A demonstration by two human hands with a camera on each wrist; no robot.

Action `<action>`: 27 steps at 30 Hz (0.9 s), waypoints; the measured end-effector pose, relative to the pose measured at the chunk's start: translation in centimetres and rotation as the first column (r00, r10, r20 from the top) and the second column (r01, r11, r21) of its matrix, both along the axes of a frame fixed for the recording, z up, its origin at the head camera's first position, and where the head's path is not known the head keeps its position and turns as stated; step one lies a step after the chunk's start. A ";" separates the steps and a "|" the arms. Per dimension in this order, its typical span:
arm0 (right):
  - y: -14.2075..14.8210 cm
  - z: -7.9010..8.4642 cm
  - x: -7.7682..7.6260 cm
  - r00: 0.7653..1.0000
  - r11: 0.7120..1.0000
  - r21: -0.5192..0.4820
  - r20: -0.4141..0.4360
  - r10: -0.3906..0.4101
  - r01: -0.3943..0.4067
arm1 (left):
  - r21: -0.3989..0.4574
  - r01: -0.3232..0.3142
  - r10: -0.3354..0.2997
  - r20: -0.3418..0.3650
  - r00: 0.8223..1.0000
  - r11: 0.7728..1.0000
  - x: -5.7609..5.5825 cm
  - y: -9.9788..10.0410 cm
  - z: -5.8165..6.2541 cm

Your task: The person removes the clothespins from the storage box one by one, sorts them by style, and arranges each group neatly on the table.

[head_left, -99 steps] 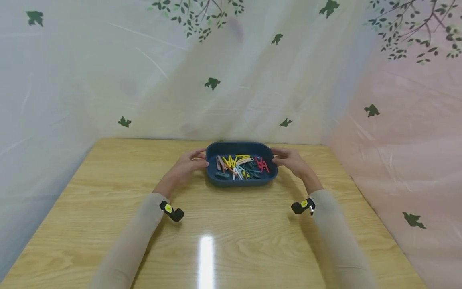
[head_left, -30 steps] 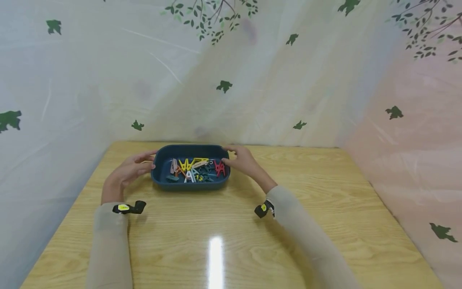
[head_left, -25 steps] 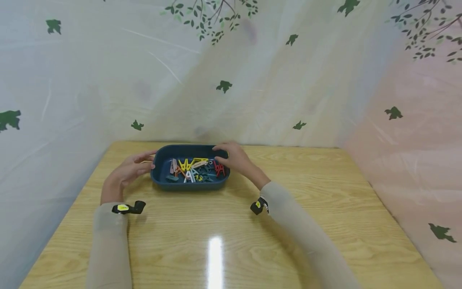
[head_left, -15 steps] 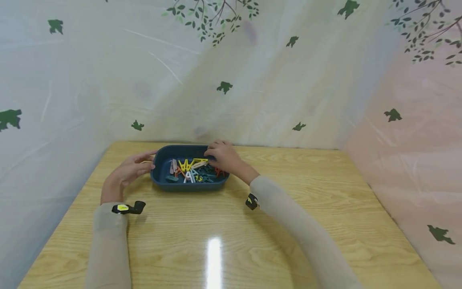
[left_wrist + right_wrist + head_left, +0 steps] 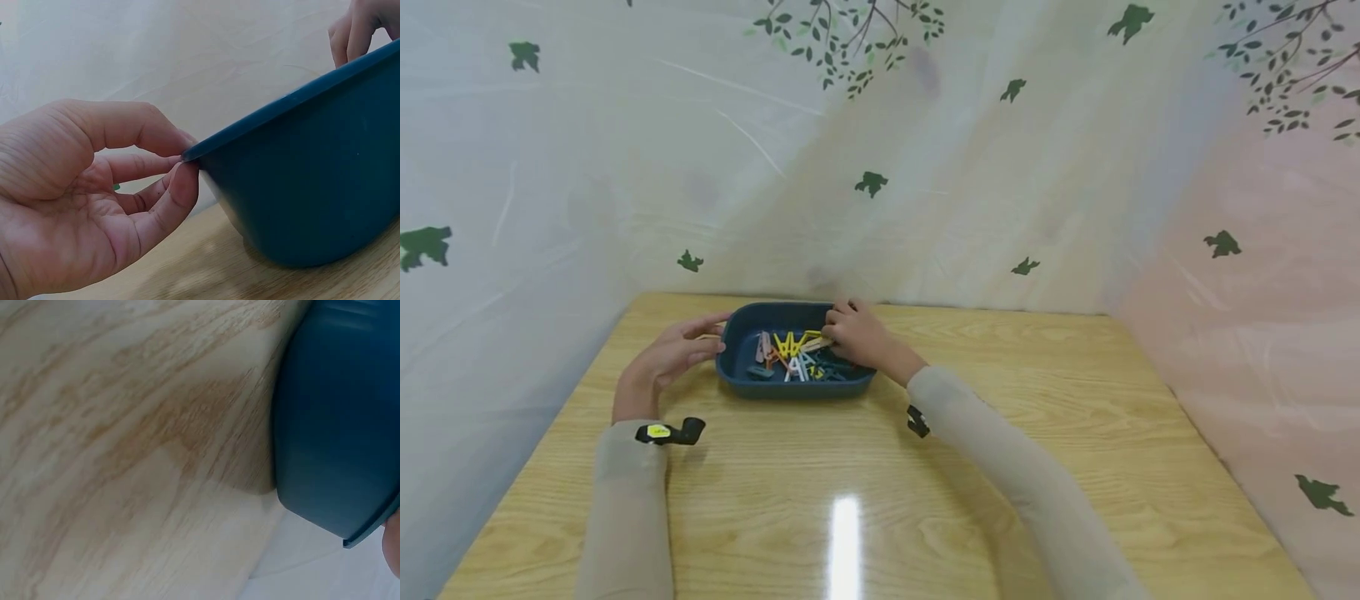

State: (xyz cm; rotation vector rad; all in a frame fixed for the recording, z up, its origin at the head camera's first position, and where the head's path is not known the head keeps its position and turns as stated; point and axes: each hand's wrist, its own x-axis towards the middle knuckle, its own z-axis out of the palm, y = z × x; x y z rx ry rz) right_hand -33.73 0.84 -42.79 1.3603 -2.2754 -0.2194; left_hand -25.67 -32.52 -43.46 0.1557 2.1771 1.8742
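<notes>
A dark blue plastic basin (image 5: 797, 389) stands near the table's back edge, left of centre. In it lies a jumble of colourful clothespins: yellow ones (image 5: 788, 345), white ones, a pink one (image 5: 763, 347) and dark green ones. My left hand (image 5: 668, 354) pinches the basin's left rim; the left wrist view shows thumb and fingers of that left hand (image 5: 94, 181) meeting on the rim. Over the right end, my right hand (image 5: 863, 337) reaches down inside, fingers bent. Its fingertips are hidden, so whether it grips a clothespin cannot be seen. It covers the red clothespins.
The wooden table (image 5: 790, 483) extends in front of the basin and to its right. Behind it hangs a pale curtain (image 5: 737, 192) printed with leaves and birds, close to the basin's back. A pinkish curtain (image 5: 1247, 350) borders the right side.
Both hands and the basin have shifted left across the table. The right hand then let go of the right rim and moved left into the basin; the left hand stayed on the rim.
</notes>
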 end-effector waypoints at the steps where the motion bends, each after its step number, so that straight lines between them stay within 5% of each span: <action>1: 0.0 -0.1 0.0 1.000 1.000 -0.008 -0.003 -0.001 0.001 | 0.002 0.000 0.000 -0.004 1.000 1.000 0.0 0.1 0.0; 17: -0.2 -0.6 0.0 0.998 0.998 -0.070 -0.070 0.002 -0.007 | 0.003 0.003 -0.003 -0.014 1.000 1.000 -0.1 0.0 -0.2; 27: -0.3 -0.7 -0.2 0.999 0.992 -0.125 0.004 -0.033 0.033 | 0.004 0.012 -0.012 -0.014 1.000 1.000 -0.3 -0.1 -0.3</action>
